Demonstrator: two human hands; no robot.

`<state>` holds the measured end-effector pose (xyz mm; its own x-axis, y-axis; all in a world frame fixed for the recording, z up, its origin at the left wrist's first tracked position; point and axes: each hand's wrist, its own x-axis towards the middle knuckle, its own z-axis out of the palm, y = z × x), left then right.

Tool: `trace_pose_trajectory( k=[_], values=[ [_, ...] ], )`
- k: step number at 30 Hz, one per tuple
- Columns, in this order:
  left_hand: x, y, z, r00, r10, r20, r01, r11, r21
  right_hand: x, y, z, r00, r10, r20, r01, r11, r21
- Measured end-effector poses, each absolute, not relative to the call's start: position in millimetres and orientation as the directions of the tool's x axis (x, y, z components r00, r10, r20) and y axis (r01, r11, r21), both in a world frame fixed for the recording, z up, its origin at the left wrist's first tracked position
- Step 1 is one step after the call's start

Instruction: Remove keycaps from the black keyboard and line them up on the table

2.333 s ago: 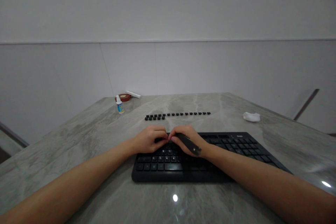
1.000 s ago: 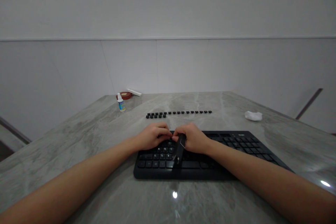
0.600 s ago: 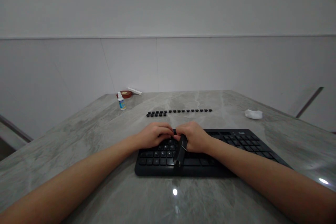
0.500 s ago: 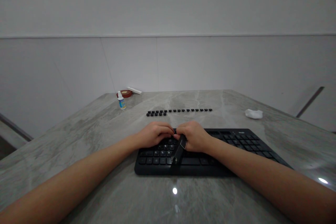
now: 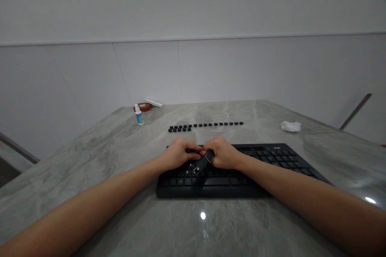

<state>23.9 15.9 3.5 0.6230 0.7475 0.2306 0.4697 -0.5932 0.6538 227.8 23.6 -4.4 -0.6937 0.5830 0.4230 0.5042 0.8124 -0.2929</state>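
A black computer keyboard [image 5: 217, 191] lies on the grey marbled table, with both hands over its upper left part. My right hand [image 5: 222, 153] is closed round a slim black-handled tool [image 5: 202, 164], whose thick end slants toward me over the keys. The tool's working tip is hidden by my fingers. My left hand [image 5: 180, 154] rests on the keyboard's left side, its fingers bent and pressed together at the right fingertips. What they pinch, if anything, cannot be seen. Beyond the keyboard lie small black keycaps [image 5: 210, 124] in two rows, the nearer row shorter.
A small white-capped bottle [image 5: 140, 117] with a blue label stands at the far left. Behind it are a reddish-brown round object [image 5: 144, 107] and a white strip [image 5: 154, 103]. White crumpled material [image 5: 291, 127] lies at the right. A pale wall [image 5: 211, 70] rises behind the table.
The handle of the tool has tipped lower and further left over the keys. My left hand has shifted slightly right. The camera view has tilted a little.
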Motion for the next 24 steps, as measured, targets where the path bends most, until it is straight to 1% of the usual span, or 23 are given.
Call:
trace_pose_trajectory(
  k=[2,5,12,17,21,24],
  values=[
    [24.1,15.9,1.1,0.586,0.785,0.202,0.456,-0.525,0.719,228.0,22.6,-4.2,-0.697,0.572,0.431,0.493,0.820,-0.290],
    [25.2,14.4,-0.5,0.549,0.814,0.191,0.472,-0.491,0.733,227.8,20.6,-4.6,-0.702,0.539,0.466,0.475,0.841,-0.257],
    [26.8,10.4,3.8,0.562,0.791,0.242,0.529,-0.569,0.630,226.0,18.6,-5.4,-0.701,0.509,0.500,0.469,0.856,-0.215],
    [25.1,10.6,2.0,0.566,0.785,0.252,0.564,-0.591,0.577,225.7,17.1,-4.7,-0.720,0.451,0.528,0.430,0.887,-0.170],
    [24.1,12.0,-0.3,0.566,0.780,0.267,0.604,-0.613,0.509,225.2,17.0,-5.1,-0.729,0.446,0.520,0.436,0.887,-0.150],
    [24.1,12.5,-1.1,0.563,0.783,0.266,0.620,-0.613,0.490,224.5,18.1,-6.2,-0.733,0.433,0.524,0.430,0.892,-0.136]
  ],
)
